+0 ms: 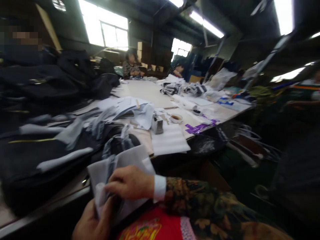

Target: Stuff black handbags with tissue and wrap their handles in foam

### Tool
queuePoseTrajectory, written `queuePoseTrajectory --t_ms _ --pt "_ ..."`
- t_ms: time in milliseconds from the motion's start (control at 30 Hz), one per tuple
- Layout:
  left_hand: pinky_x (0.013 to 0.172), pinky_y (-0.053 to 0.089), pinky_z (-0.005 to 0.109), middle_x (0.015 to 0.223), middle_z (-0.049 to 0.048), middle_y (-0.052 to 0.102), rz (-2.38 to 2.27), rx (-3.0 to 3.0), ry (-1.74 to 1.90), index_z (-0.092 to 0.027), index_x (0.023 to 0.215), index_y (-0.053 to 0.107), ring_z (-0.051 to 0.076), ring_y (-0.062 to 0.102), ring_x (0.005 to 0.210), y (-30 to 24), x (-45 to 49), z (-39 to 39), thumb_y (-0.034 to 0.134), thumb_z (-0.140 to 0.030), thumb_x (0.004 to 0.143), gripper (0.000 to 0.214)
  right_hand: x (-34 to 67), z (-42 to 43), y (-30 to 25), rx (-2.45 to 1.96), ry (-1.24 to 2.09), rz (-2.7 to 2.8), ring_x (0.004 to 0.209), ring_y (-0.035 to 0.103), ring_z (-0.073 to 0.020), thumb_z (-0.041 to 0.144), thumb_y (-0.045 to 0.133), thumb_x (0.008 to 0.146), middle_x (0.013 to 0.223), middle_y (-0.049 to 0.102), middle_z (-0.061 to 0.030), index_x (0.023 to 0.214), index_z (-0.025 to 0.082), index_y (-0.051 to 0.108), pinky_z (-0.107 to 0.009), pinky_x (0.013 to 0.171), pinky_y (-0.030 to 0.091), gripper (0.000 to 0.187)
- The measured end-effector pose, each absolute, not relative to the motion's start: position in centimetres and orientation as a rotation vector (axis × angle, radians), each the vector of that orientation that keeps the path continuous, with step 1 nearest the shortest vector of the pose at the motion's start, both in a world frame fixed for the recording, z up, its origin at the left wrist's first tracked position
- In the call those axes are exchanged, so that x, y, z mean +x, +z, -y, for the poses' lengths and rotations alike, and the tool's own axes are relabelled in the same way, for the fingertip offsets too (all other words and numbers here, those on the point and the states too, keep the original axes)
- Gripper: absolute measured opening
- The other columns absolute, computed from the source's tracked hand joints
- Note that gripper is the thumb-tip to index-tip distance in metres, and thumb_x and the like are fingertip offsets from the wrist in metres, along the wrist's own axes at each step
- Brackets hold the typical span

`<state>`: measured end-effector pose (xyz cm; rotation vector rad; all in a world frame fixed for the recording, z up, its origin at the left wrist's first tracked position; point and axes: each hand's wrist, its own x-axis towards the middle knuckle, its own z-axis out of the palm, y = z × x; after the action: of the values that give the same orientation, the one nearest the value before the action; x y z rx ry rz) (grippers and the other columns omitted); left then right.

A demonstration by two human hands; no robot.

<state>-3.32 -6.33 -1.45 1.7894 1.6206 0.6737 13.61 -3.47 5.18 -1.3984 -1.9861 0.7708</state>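
Note:
A white foam sheet [135,155] is bent round a dark item at the table's near edge. What that item is, I cannot make out. My left hand [93,220] grips the lower left edge of the foam, thumb on top. Close above it, my right hand [132,181] is closed on the folded foam, fingers curled toward the left thumb. Just beyond my right hand, a dark strap wrapped in clear plastic [111,163] runs up from the foam. Motion blur softens the picture.
Black bags [45,83] with foam strips pile up on the left. On the table [142,93] lie a tape roll [176,118], a grey metal block [157,124], a flat foam sheet [170,140] and purple plastic [200,126]. Several people are around the table.

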Motion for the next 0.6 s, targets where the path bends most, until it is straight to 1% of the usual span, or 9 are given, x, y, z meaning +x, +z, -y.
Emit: queuePoseTrajectory --t_ms 67,100,167,200,267,333,433,500,600 --pt "0.068 0.060 0.038 0.096 0.0110 0.076 -1.661 1.766 0.738 -0.017 0.117 0.063 0.029 0.074 0.083 -0.5 -5.4 7.6 0.048 -0.058 0.093 0.050 15.9 4.4 5.9 -1.361 0.708 1.838 0.077 0.065 -0.0132 0.034 0.059 0.096 0.086 0.072 -0.0025 0.091 0.017 0.070 -0.022 0.072 0.049 0.021" --pt "0.079 0.060 0.040 0.106 0.0136 0.075 -1.678 1.843 0.814 -0.015 0.122 0.061 0.030 0.073 0.093 -0.3 -5.9 7.9 0.049 -0.057 0.094 0.052 17.3 4.6 5.8 -1.410 0.627 1.745 0.079 0.064 -0.0147 0.033 0.057 0.097 0.087 0.071 -0.0040 0.093 0.017 0.069 -0.025 0.076 0.050 0.021" --pt "0.097 0.053 0.049 0.117 0.0204 0.069 -1.802 2.075 0.961 -0.010 0.124 0.060 0.035 0.066 0.111 -0.6 -6.4 7.8 0.053 -0.057 0.092 0.058 20.1 4.9 4.7 -1.548 0.451 1.597 0.085 0.063 -0.0184 0.032 0.056 0.095 0.092 0.069 -0.0077 0.097 0.015 0.069 -0.031 0.081 0.050 0.021" --pt "0.101 0.050 0.051 0.120 0.0222 0.067 -1.850 2.166 0.965 -0.008 0.125 0.060 0.036 0.063 0.115 -0.9 -6.6 7.6 0.055 -0.057 0.092 0.059 21.3 5.1 3.9 -1.618 0.391 1.551 0.085 0.063 -0.0200 0.033 0.058 0.093 0.095 0.069 -0.0099 0.099 0.014 0.069 -0.033 0.082 0.050 0.023" --pt "0.100 0.050 0.054 0.119 0.0238 0.065 -1.911 2.277 0.921 -0.005 0.126 0.059 0.038 0.061 0.114 -1.5 -6.9 7.2 0.057 -0.053 0.093 0.059 23.0 6.0 2.3 -1.751 0.368 1.517 0.086 0.064 -0.0225 0.036 0.059 0.090 0.100 0.068 -0.0130 0.101 0.012 0.069 -0.037 0.084 0.050 0.028" --pt "0.096 0.052 0.054 0.117 0.0241 0.065 -1.898 2.334 0.913 -0.004 0.127 0.057 0.038 0.061 0.110 -1.3 -7.0 6.8 0.058 -0.049 0.094 0.056 23.8 7.3 0.9 -1.849 0.522 1.496 0.083 0.065 -0.0232 0.040 0.058 0.090 0.096 0.070 -0.0120 0.099 0.013 0.070 -0.038 0.081 0.051 0.031" --pt "0.103 0.048 0.056 0.122 0.0239 0.062 -1.697 2.456 1.164 -0.006 0.129 0.056 0.038 0.057 0.118 0.6 -6.1 6.8 0.065 -0.037 0.091 0.049 23.8 9.4 -0.4 -1.890 0.826 1.413 0.075 0.066 -0.0215 0.047 0.058 0.090 0.086 0.072 -0.0076 0.096 0.016 0.070 -0.034 0.071 0.051 0.034" --pt "0.107 0.046 0.052 0.124 0.0198 0.061 -1.414 2.493 1.299 -0.013 0.129 0.056 0.034 0.056 0.121 2.4 -4.9 7.2 0.067 -0.025 0.089 0.043 23.4 10.3 -0.7 -1.900 0.875 1.393 0.071 0.065 -0.0203 0.048 0.061 0.088 0.080 0.070 -0.0050 0.096 0.016 0.069 -0.031 0.065 0.050 0.034" --pt "0.099 0.052 0.043 0.115 0.0139 0.065 -1.030 2.439 1.153 -0.019 0.122 0.060 0.028 0.061 0.110 4.7 -2.5 8.0 0.062 -0.015 0.089 0.033 22.9 11.0 -0.4 -1.933 0.796 1.451 0.067 0.062 -0.0193 0.044 0.066 0.084 0.075 0.067 -0.0024 0.096 0.017 0.068 -0.030 0.061 0.047 0.029"
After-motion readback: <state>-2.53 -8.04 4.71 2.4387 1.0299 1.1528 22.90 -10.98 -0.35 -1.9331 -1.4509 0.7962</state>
